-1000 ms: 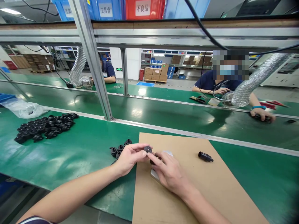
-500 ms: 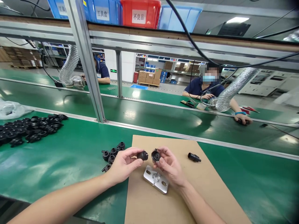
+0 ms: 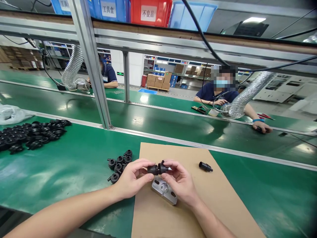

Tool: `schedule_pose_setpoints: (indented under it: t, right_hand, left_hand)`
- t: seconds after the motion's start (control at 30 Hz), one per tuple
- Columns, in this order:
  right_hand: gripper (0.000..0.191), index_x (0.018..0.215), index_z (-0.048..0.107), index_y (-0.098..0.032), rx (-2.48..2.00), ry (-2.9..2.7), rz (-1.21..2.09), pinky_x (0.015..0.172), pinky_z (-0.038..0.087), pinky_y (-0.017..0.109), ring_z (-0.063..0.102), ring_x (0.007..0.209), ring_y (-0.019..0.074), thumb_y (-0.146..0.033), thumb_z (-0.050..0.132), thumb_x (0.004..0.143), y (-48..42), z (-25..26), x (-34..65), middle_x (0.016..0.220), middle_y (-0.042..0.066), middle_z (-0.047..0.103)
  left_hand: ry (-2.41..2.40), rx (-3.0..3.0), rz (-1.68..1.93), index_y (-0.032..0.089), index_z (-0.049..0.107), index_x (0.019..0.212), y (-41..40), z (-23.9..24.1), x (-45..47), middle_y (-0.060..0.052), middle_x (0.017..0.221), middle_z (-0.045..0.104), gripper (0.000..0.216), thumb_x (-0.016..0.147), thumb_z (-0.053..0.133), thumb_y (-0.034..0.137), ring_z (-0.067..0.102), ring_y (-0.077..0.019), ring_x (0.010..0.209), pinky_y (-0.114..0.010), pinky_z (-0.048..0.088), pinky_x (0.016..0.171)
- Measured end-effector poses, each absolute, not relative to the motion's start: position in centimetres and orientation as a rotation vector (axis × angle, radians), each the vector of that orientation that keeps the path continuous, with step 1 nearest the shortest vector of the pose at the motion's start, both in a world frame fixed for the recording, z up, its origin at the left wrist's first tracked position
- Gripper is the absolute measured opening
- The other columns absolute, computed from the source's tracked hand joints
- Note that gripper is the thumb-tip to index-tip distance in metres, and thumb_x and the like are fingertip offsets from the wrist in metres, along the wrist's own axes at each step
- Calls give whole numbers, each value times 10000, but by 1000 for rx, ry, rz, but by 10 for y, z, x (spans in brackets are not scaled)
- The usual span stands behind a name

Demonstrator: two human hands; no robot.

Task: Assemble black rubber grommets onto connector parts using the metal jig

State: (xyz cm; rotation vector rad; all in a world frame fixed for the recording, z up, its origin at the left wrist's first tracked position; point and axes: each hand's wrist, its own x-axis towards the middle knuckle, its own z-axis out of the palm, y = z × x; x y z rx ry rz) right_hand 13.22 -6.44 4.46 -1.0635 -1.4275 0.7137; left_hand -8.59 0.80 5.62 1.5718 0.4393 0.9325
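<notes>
My left hand (image 3: 133, 177) pinches a small black cylindrical part (image 3: 153, 169) by its left end. My right hand (image 3: 179, 180) pinches a black cap-like part (image 3: 162, 168) and holds it against the cylinder's end, so the two pieces touch between my fingertips. Both hands hover just above a small silver metal plate (image 3: 164, 191) lying on a brown cardboard sheet (image 3: 223, 198). A cluster of several black caps (image 3: 119, 164) sits on the green mat just left of my left hand. One joined black piece (image 3: 205, 166) lies on the cardboard to the right.
A large heap of black parts (image 3: 32, 134) and a clear plastic bag (image 3: 12, 114) lie at the far left. An aluminium post (image 3: 92, 66) rises behind. Across the green conveyor (image 3: 160, 120), people in dark shirts sit beside silver flexible ducts (image 3: 244, 97). Blue and red bins (image 3: 148, 10) stand overhead.
One second ago my hands worked low over the plate. Half a second ago they held the two black parts apart. Now the parts are brought together end to end.
</notes>
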Motion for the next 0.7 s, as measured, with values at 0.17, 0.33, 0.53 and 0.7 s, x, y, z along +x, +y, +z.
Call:
schedule_pose_setpoints:
  t: [0.17, 0.33, 0.53, 0.7]
  right_hand:
    - [236, 1175, 680, -263, -1042, -1521, 668, 842, 641, 330, 668, 1076, 229, -265, 736, 946, -68, 53, 128, 1187, 85, 654]
    - [251, 1204, 697, -264, -1038, -1634, 533, 842, 656, 358, 676, 1078, 236, -197, 700, 961, -69, 56, 126, 1207, 99, 658]
    - [301, 1228, 682, -263, -981, -1832, 296, 895, 620, 400, 679, 1076, 247, -109, 638, 973, -67, 59, 129, 1208, 108, 665]
    - [364, 1276, 658, -252, -934, -1888, 226, 916, 601, 377, 677, 1093, 237, -57, 613, 972, -65, 59, 129, 1219, 113, 659]
  left_hand:
    - [446, 1659, 934, 221, 751, 1212, 8, 57, -86, -129, 1149, 692, 296, 923, 748, 283, 681, -256, 1051, -331, 584, 868]
    - [506, 1742, 928, 209, 747, 1213, 9, 58, -87, -133, 1158, 717, 299, 929, 738, 305, 697, -254, 1037, -314, 582, 835]
    - [553, 1639, 933, 198, 765, 1175, 6, 49, -83, -111, 1136, 762, 311, 883, 795, 302, 722, -235, 981, -302, 583, 831]
    - [513, 1519, 966, 187, 760, 1175, 5, 43, -80, -104, 1134, 771, 323, 866, 805, 267, 733, -226, 972, -315, 599, 852]
